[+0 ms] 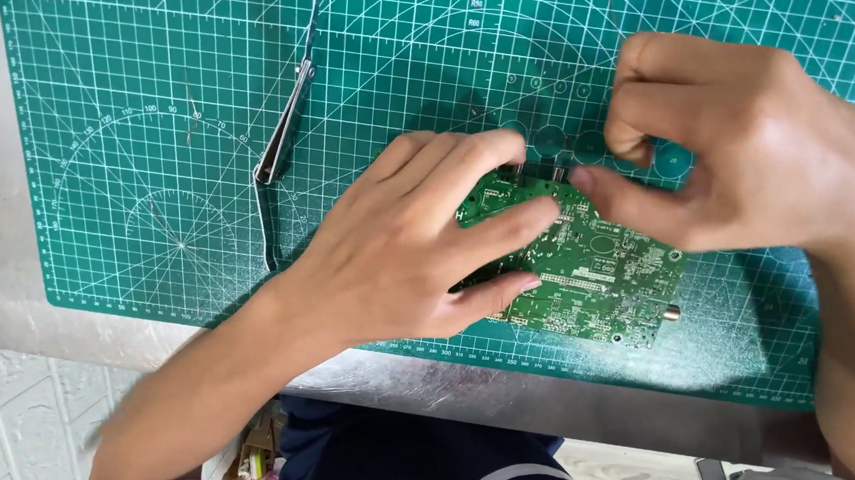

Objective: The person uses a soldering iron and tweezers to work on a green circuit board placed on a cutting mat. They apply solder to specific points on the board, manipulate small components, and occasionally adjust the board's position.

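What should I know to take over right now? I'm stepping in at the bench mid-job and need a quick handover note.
Left hand: lies flat on the left part of the green circuit board, fingers spread across it, pinning it down.
Right hand: curled, thumb tip at the board's far edge by the small metal connectors; whether it pinches anything cannot be told.
Board lies flat on the green cutting mat, near its front edge.
Metal tweezers lie untouched on the mat, left of the board.
Done: board placed and steadied. Left: whatever is being worked at the far edge.
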